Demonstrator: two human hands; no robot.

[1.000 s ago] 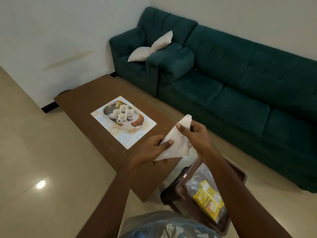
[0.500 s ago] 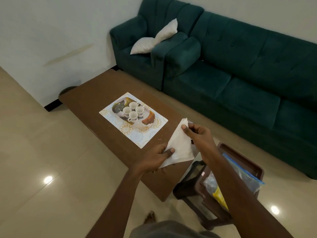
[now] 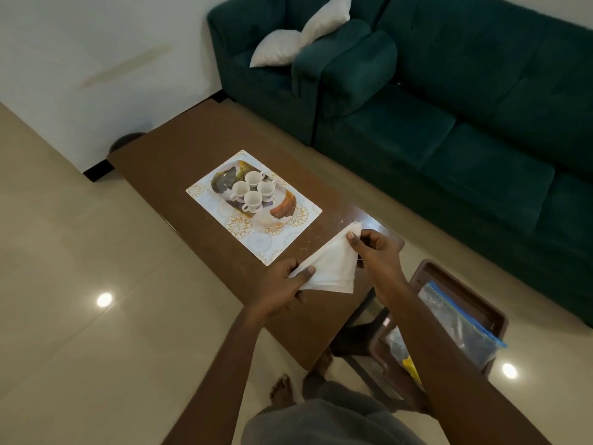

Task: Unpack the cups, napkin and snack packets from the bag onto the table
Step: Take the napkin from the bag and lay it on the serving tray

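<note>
A white napkin [image 3: 330,268] is stretched between both hands above the near end of the brown table [image 3: 179,149]. My left hand [image 3: 282,284] pinches its lower left corner. My right hand [image 3: 375,252] pinches its upper corner. Several white cups [image 3: 252,190] stand on a patterned placemat [image 3: 288,232] in the middle of the table. To the right, a clear zip bag [image 3: 462,319] with a blue seal lies on a brown stool [image 3: 455,277]. A yellow snack packet [image 3: 410,367] shows inside it, partly hidden by my right arm.
A dark green sofa [image 3: 465,107] with white cushions [image 3: 298,43] runs along the far side of the table. Glossy beige floor tiles [image 3: 80,316] lie to the left. My bare feet [image 3: 282,388] stand at the table's near end.
The view has risen and tilted down, so the table and cups sit lower in frame. Both hands have moved over the table's near end, holding the napkin stretched out.
</note>
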